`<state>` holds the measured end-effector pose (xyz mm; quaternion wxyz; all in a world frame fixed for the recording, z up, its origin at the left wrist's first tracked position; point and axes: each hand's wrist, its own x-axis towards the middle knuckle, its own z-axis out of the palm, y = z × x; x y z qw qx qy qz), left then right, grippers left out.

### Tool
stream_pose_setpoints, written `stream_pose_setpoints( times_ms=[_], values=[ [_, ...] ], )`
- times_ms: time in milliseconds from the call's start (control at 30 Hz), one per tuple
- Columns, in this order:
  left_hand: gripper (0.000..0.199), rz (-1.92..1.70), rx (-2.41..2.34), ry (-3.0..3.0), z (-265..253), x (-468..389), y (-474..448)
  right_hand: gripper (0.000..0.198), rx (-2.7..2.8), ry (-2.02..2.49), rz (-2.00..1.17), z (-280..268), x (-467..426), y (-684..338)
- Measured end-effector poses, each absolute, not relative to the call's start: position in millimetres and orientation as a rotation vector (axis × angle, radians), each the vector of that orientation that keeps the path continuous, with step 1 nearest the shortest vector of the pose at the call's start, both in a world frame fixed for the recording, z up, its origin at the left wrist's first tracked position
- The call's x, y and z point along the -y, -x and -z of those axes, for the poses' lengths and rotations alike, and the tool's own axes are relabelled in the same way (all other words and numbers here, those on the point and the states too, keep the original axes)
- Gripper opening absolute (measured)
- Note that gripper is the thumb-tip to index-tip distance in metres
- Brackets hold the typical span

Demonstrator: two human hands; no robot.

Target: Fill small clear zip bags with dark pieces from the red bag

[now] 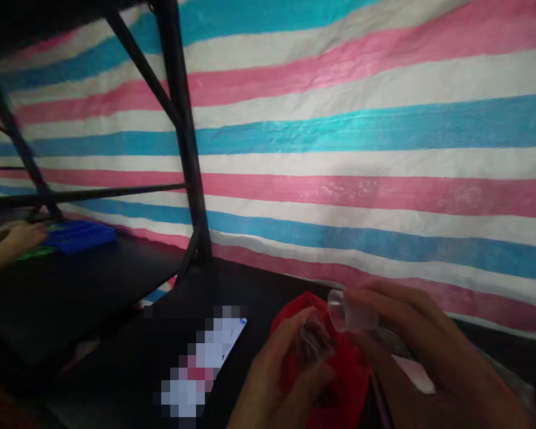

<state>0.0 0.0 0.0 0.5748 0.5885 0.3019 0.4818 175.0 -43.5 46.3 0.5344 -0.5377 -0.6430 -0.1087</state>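
Right hand (433, 339), in the head view, pinches a translucent cup (360, 313) between fingers and thumb, at about 4 o'clock from the picture's middle. Left hand (270, 378), nearer 6 o'clock, curls its fingers and thumb around a clear plastic piece (315, 336), whose exact shape is hard to make out.

What matters most is how the two pieces lie: the cup sits at about 2 o'clock from the clear plastic piece, close by, its long axis running roughly from 9 to 3 o'clock and its round rim turned toward 9, the left hand's side. Right hand has the cup; left hand is nearer the plastic, being closed on it.

Behind and below both is a red container (306, 304), perhaps a bag. At 7 o'clock a partly pixelated flat object (209, 357) lies on the black table (129, 369). Toward 9 o'clock, another person's hand (24, 237) is beside a blue tray (83, 235).
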Motion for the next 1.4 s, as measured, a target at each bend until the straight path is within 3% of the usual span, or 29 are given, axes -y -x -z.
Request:
stream_pose_setpoints(
  times_ms=[167,333,433,600,700,1100,1267,1400],
  values=[
    [0.034,-1.150,-0.728,-1.273,-31.8,16.2,12.0,0.031,1.630,1.454,-0.104,-40.2,30.2,-189.1],
    [0.038,-0.961,-0.699,-1.169,-23.6,16.3,1.8,0.046,1.915,1.712,-0.433,-3.8,17.2,-181.2],
    [0.044,-0.976,-0.796,-1.122,-10.3,9.3,-6.8,0.048,1.933,1.900,-0.446,8.9,8.8,-170.4],
    [0.030,-0.999,-0.992,-1.255,3.5,-2.8,-5.7,0.058,2.000,2.066,-0.445,2.6,6.1,-168.0],
    [0.032,-1.029,-1.084,-1.300,2.6,-5.1,-1.2,0.068,2.018,2.136,-0.428,-1.4,11.5,-174.3],
    [0.036,-0.809,-1.245,-1.507,-24.7,16.2,36.2,0.061,1.981,2.066,-0.416,-1.0,12.6,-180.3],
    [0.030,-0.784,-1.148,-1.369,-6.1,5.5,19.7,0.070,1.966,2.085,-0.530,3.4,14.0,-175.5],
    [0.038,-0.889,-1.006,-1.116,7.5,-1.9,2.5,0.075,1.902,2.068,-0.606,9.8,13.4,-170.0]
  ],
)
